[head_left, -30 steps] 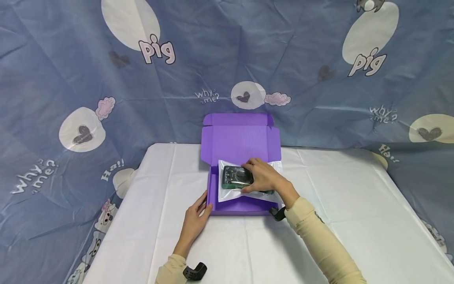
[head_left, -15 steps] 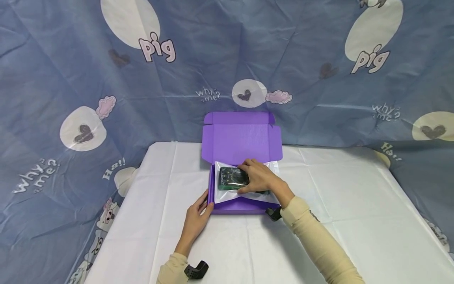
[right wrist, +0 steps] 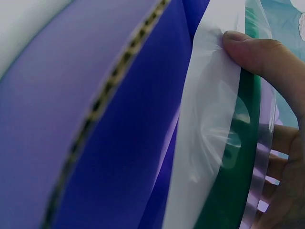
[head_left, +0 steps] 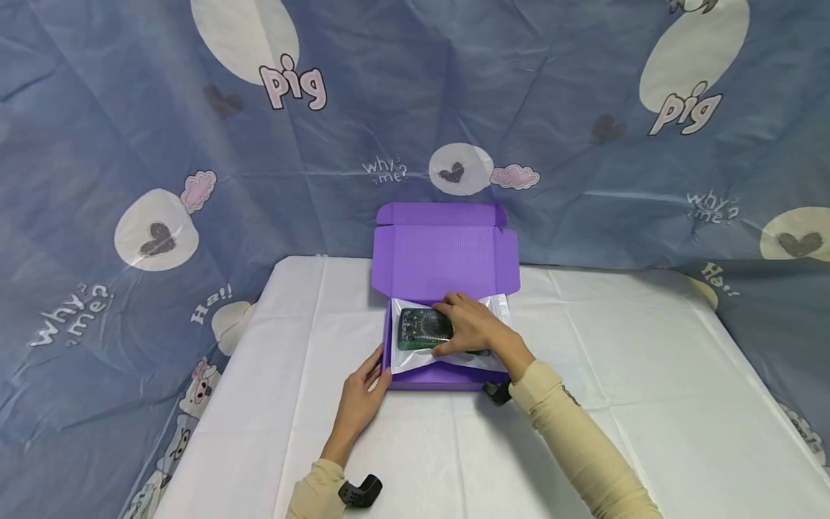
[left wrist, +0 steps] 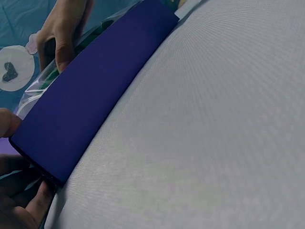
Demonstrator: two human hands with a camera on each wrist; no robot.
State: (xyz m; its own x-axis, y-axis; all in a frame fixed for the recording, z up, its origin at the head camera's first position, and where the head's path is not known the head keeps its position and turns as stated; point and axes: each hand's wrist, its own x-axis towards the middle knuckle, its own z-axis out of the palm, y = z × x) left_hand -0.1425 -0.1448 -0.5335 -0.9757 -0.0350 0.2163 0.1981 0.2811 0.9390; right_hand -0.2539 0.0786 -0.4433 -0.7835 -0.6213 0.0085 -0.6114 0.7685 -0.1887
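A multimeter [head_left: 415, 328] with a black face and green casing lies in a clear-fronted white plastic bag [head_left: 405, 360]. It sits within the open purple cardboard box [head_left: 434, 386], slightly tilted in the wrist view. My right hand [head_left: 472, 324] grips the bagged multimeter from above, thumb on the near side and fingers on the far side; its palm hides the right part of the meter. At the box's front left corner, my left hand [head_left: 359, 396] holds the wall, thumb [left wrist: 8, 123] at the rim and fingers along the outer side.
The box lid [head_left: 444, 259] stands raised at the back, its side flaps spread. A white cloth [head_left: 311, 339] covers the table. Behind hangs a blue printed curtain [head_left: 363, 94]. A black strap device [head_left: 360, 491] is on the left wrist and another [head_left: 497, 393] on the right.
My right hand has moved the bagged multimeter a little left and down into the box. The left hand has kept its place at the corner.
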